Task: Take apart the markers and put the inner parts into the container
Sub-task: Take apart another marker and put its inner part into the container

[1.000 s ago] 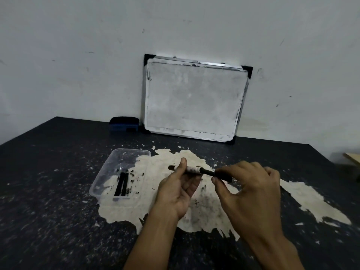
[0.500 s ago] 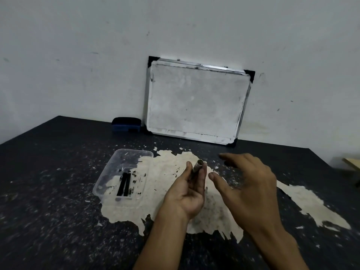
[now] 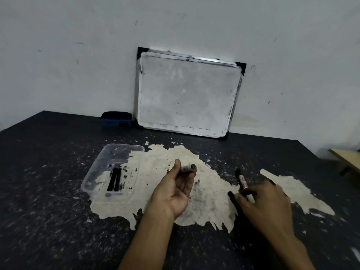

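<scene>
Left hand [image 3: 175, 190] pinching marker barrel [image 3: 188, 168], right hand [image 3: 263, 203] low on desk [image 3: 48, 221] gripping second marker [image 3: 243, 182], 2 black cores [image 3: 115, 182] in tub [image 3: 93, 172]

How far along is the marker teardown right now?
Done: two black inner parts lie in the clear container. In hand: the left hand holds an opened marker barrel. Left: the right hand rests on another marker on the table, apparently not yet apart.

Right hand [image 3: 266, 203] hides the lower end of a marker [image 3: 242, 180]; wooden edge [image 3: 346, 158] cut off right
</scene>
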The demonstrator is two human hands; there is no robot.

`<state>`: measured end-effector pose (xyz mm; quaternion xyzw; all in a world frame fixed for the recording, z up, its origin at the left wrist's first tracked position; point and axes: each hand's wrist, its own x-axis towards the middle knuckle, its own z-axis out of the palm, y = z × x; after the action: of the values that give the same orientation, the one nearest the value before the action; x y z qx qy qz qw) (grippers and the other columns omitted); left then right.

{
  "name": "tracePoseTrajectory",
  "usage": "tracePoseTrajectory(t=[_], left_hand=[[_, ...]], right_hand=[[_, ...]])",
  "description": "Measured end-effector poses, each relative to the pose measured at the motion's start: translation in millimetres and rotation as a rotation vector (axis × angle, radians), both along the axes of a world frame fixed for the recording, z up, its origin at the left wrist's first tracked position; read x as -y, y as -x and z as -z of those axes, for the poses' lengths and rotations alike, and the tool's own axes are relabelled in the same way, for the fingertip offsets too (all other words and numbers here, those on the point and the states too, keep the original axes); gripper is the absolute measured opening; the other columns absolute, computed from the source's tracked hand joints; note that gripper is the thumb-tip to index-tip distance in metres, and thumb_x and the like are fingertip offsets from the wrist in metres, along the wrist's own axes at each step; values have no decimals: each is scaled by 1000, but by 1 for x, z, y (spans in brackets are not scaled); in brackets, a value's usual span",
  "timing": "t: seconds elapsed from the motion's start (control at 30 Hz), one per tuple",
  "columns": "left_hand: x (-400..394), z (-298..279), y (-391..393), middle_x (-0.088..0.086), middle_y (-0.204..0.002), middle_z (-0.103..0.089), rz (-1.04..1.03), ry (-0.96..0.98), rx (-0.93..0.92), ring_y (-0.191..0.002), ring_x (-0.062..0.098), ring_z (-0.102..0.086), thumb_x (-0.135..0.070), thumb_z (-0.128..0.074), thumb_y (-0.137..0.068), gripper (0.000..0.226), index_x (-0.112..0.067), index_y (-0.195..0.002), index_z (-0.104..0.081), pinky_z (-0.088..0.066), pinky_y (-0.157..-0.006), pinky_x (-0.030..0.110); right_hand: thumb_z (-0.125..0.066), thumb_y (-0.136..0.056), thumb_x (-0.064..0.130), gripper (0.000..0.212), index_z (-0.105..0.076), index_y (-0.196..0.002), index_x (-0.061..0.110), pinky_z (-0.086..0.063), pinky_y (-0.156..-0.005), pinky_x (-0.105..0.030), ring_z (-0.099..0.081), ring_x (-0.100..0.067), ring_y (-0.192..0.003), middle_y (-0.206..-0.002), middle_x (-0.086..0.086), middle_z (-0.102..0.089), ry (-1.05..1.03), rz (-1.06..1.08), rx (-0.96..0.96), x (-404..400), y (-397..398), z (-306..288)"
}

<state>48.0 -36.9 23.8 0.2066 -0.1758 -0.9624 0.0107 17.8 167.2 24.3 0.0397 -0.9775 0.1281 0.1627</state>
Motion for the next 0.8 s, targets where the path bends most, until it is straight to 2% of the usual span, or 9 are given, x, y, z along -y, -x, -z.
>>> tracePoseTrajectory(t=[0.13, 0.27, 0.33, 0.4, 0.47, 0.53, 0.57, 0.67, 0.8], left_hand=[[-6, 3, 2, 16, -60, -74, 21, 30, 13, -52, 20, -75, -20, -66, -91, 27, 1, -75, -62, -58, -42, 22], [-7, 4, 3, 16, -60, -75, 26, 52, 15, -52, 20, -75, -20, -67, -90, 26, 0, -75, -63, -57, -41, 22], [-7, 4, 3, 15, -61, -75, 26, 65, 16, -52, 19, -75, -20, -68, -90, 26, 0, -74, -62, -57, -42, 22], [-7, 6, 5, 14, -60, -75, 22, 84, 17, -53, 19, -75, -21, -68, -89, 26, -1, -73, -62, -57, -43, 21], [-9, 8, 6, 14, -60, -75, 13, 105, 18, -53, 18, -75, -20, -68, -89, 24, -2, -74, -62, -57, -43, 21], [-11, 10, 7, 14, -61, -75, 11, 121, 14, -54, 19, -75, -20, -69, -88, 23, -3, -76, -61, -57, -44, 21], [-12, 11, 7, 15, -62, -75, 14, 133, 10, -54, 18, -75, -21, -69, -88, 23, -2, -76, -62, -57, -45, 21], [-14, 14, 8, 14, -63, -75, 17, 159, 3, -54, 17, -75, -21, -69, -88, 22, -2, -78, -62, -58, -46, 22], [-13, 14, 6, 12, -61, -74, -1, 170, -1, -53, 17, -74, -18, -71, -86, 18, -2, -81, -65, -58, -47, 23]], right_hand=[[-68, -79, 53, 28, -75, -93, 29, -38, -77, -35, -43, -18, -95, -89, 5, -46, -86, 1, 27, 9, 2, 14], [-64, -86, 49, 26, -74, -100, 30, -37, -78, -33, -44, -18, -99, -92, 5, -47, -116, -4, 48, 12, 2, 19], [-69, -85, 39, 22, -75, -101, 26, -36, -75, -32, -44, -17, -92, -90, 4, -54, -16, -57, -10, 14, -1, 16], [-78, -79, 25, 17, -77, -95, 20, -42, -72, -33, -50, -14, -80, -84, 9, -63, 208, -165, -130, 17, -8, 9], [-83, -73, 15, 21, -77, -92, 21, -51, -68, -29, -57, 0, -68, -79, 21, -61, 388, -288, -242, 24, -19, -1], [-83, -71, 14, 24, -77, -93, 22, -52, -65, -22, -59, 5, -70, -81, 22, -63, 436, -398, -332, 33, -27, -10], [-83, -71, 14, 24, -76, -92, 22, -52, -63, -23, -60, 3, -74, -82, 19, -66, 432, -437, -364, 37, -29, -14], [-86, -69, 11, 24, -77, -90, 18, -56, -65, -36, -65, -14, -78, -82, 9, -73, 382, -483, -425, 45, -30, -20], [-87, -67, 8, 25, -78, -89, 16, -57, -67, -42, -66, -18, -76, -80, 7, -74, 384, -503, -418, 50, -28, -18]])
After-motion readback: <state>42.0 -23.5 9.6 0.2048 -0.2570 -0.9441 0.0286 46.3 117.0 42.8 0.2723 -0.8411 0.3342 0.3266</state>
